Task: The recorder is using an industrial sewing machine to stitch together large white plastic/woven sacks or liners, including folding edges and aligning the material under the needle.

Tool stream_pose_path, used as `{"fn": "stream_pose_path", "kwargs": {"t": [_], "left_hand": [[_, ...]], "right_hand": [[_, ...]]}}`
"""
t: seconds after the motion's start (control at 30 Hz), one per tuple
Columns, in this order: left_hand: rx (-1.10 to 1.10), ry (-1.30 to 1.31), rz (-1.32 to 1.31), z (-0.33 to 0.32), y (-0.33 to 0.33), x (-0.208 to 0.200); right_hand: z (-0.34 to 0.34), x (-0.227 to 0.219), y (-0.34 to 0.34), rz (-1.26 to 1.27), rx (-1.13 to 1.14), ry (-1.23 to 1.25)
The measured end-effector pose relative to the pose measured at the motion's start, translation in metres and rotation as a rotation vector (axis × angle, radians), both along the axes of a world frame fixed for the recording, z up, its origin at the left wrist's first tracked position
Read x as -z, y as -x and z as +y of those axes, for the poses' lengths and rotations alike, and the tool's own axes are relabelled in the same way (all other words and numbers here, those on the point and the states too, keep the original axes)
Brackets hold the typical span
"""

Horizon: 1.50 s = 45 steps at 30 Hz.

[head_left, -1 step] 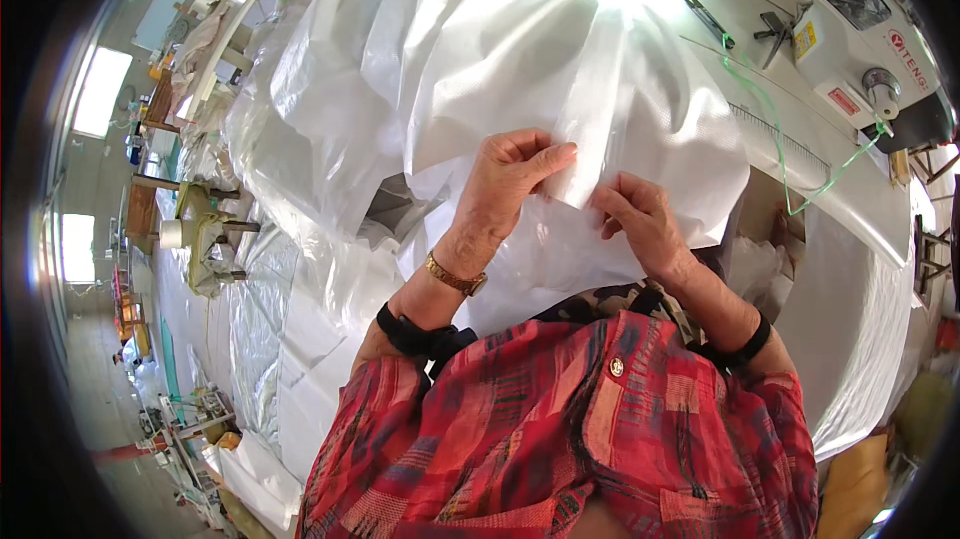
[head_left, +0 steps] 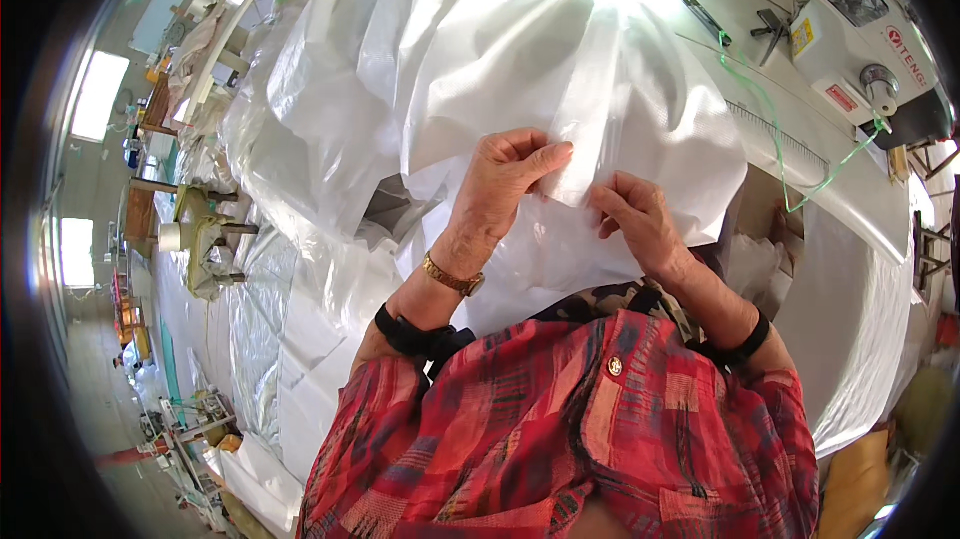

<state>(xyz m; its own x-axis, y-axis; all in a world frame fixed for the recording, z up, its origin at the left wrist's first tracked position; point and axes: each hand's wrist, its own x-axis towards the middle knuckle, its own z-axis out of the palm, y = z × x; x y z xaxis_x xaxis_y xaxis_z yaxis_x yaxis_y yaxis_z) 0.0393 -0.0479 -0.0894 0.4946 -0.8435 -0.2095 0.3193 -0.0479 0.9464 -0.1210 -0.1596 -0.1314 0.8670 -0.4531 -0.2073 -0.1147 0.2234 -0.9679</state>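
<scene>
A large sheet of thin, shiny white plastic-like fabric lies gathered in folds over the table in front of me. My left hand pinches its near edge between thumb and fingers, beside a smooth folded strip that runs away toward the bright light. Just to the right and a little nearer, my right hand pinches the same edge at the other side of the strip. The two hands are a short gap apart. The sheet hides most of the sewing area under the light.
At the far right stands a white sewing machine with a handwheel and green thread. Thread snips and a small black metal part lie on the table, near a printed ruler scale. More white sheeting hangs at the left.
</scene>
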Motion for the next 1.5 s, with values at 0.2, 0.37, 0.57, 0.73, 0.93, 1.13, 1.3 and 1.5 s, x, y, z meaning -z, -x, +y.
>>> {"fn": "stream_pose_path", "kwargs": {"t": [0.2, 0.37, 0.57, 0.73, 0.93, 1.13, 1.3, 1.5], "left_hand": [[0.034, -0.030, -0.012, -0.001, -0.004, -0.007], [0.041, -0.038, -0.004, -0.003, -0.003, -0.007], [0.025, -0.012, -0.239, 0.005, -0.014, -0.010], [0.014, 0.015, -0.407, 0.001, -0.012, -0.031], [0.079, 0.024, -0.569, -0.004, -0.007, -0.036], [0.110, 0.023, -0.717, -0.009, -0.005, -0.044], [0.102, 0.040, -0.768, -0.011, -0.006, -0.045], [0.105, 0.029, -0.774, -0.011, -0.004, -0.048]], "right_hand": [[-0.003, -0.001, -0.009, 0.074, -0.046, 0.081], [-0.002, -0.004, -0.017, 0.100, -0.040, 0.112], [-0.018, -0.045, 0.006, 0.003, 0.237, 1.390], [-0.041, -0.034, 0.056, 0.347, 0.493, 1.590], [-0.040, -0.005, 0.083, 0.526, 0.777, 0.859], [-0.056, 0.011, 0.090, 0.279, 0.619, 0.175], [-0.057, -0.011, 0.078, 0.015, 0.503, 0.382], [-0.050, -0.039, 0.071, 0.468, 0.561, 0.903]]}}
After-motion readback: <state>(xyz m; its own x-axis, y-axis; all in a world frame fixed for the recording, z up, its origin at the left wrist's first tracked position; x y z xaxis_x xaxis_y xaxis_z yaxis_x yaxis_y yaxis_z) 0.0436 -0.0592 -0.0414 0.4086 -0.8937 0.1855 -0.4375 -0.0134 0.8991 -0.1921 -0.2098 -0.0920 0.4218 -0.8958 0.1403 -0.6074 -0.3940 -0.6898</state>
